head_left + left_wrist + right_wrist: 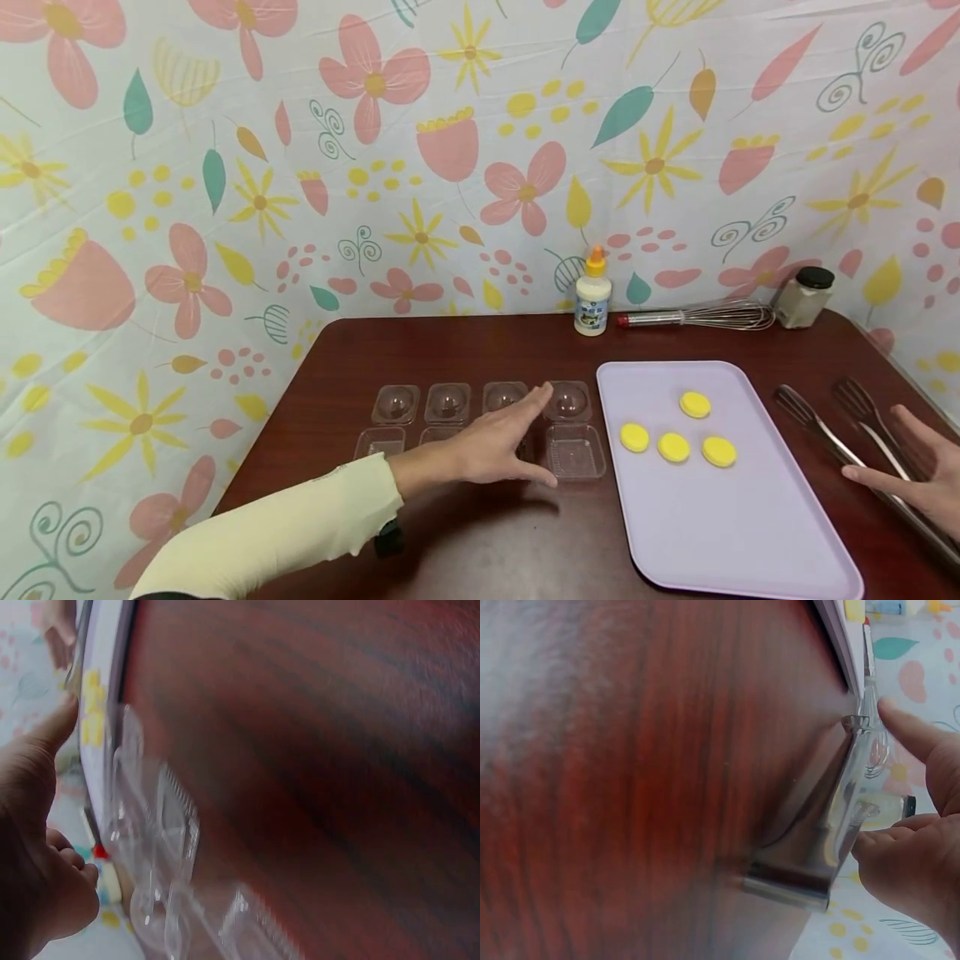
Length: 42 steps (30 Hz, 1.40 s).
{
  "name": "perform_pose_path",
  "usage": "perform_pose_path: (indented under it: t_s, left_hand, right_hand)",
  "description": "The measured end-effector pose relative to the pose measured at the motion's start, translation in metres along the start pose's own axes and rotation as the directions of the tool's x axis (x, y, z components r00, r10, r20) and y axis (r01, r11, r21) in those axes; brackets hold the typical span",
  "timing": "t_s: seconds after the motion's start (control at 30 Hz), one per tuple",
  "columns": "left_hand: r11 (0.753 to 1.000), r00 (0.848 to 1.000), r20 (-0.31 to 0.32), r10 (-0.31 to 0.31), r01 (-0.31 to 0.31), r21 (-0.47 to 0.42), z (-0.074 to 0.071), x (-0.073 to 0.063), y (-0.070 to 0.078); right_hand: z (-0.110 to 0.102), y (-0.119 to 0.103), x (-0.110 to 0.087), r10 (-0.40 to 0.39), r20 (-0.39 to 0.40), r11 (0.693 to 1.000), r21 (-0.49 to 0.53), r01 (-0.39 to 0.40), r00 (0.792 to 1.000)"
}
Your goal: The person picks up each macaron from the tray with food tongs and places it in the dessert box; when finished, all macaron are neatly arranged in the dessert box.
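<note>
My left hand (491, 442), fingers stretched forward and thumb apart, is over the clear plastic boxes with domed lids (567, 402), holding nothing. Several of these boxes stand side by side, lids folded back, and the hand hides part of them. At the right edge my right hand (926, 475) spreads thumb and fingers beside metal tongs (847, 454) with slotted ends. In the right wrist view the tongs (787, 889) lie on the table below the fingers (915, 731). Between the hands, a lavender tray (720, 525) bears several yellow round discs (673, 447).
A white glue bottle with an orange cap (592, 300) stands at the table's back edge. Right of it lie a whisk with a red-tipped handle (697, 317) and a glass jar with a black lid (805, 297). A flowered cloth (450, 167) hangs behind the dark wooden table (480, 554).
</note>
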<state>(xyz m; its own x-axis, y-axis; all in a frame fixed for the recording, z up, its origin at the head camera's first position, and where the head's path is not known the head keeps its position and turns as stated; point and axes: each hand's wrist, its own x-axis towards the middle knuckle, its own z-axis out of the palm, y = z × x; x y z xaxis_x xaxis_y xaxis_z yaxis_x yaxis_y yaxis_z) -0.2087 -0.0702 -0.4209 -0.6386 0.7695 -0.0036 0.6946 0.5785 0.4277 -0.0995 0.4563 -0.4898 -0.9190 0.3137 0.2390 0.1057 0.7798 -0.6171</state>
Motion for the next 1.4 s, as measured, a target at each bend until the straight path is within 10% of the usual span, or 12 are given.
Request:
perform_pose_path:
  t_s: [0.6,1.0,1.4]
  left_hand:
    - [0.993,1.000,-0.028,-0.010,0.013,0.119,0.026,0.007,0.007]
    - [0.993,0.998,-0.056,0.013,-0.006,0.121,0.029,0.007,0.005]
    - [0.992,0.997,-0.072,0.029,-0.020,0.127,0.029,0.008,0.004]
  right_hand:
    - [0.018,0.017,-0.008,-0.108,-0.076,0.972,0.201,0.121,0.991]
    - [0.017,0.011,-0.006,-0.161,-0.127,0.802,0.561,0.204,0.979]
    - [0.007,-0.015,0.012,-0.185,-0.127,0.856,0.467,0.224,0.974]
